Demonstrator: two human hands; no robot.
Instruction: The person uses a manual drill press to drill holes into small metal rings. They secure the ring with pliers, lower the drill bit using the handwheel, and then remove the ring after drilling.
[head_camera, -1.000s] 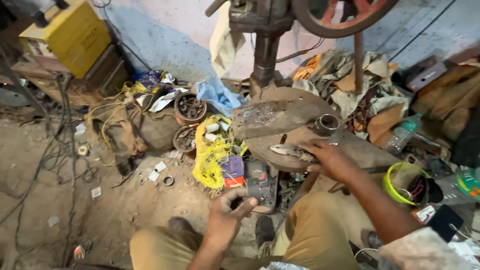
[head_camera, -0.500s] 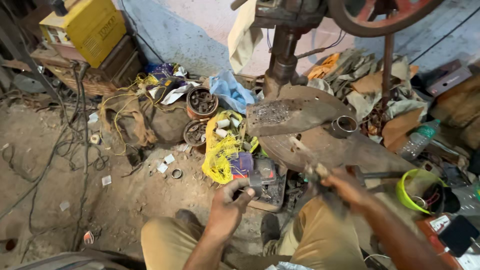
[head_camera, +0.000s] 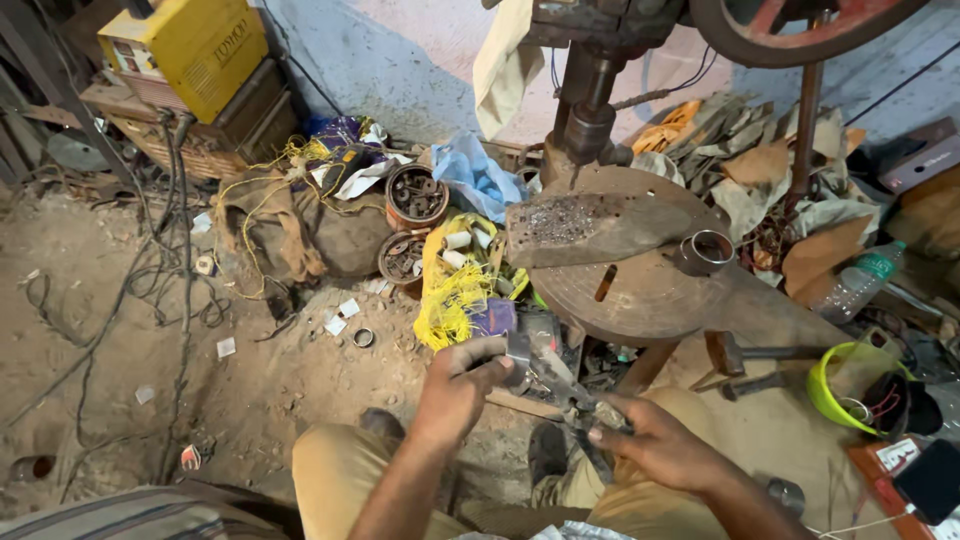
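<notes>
My left hand (head_camera: 458, 385) grips the upper end of a grey metal part (head_camera: 545, 370), held over my lap. My right hand (head_camera: 655, 440) holds the lower end of the same part, fingers wrapped around it. Both hands hang in front of my tan trousers (head_camera: 340, 470). Just beyond them stands a round rusty metal drill table (head_camera: 640, 290) with a flat steel plate (head_camera: 590, 225) and a short metal ring (head_camera: 705, 250) on it.
A drill press column (head_camera: 590, 110) rises behind the table. Two tins of scrap parts (head_camera: 415, 195), yellow wire (head_camera: 455, 300), a yellow welding machine (head_camera: 190, 45), cables on the dirt floor (head_camera: 150, 270), a plastic bottle (head_camera: 855, 280) and a green bowl (head_camera: 840, 385) surround me.
My right hand has come off the round table, bringing the metal part down to my lap. My left hand has risen and taken hold of its other end.
</notes>
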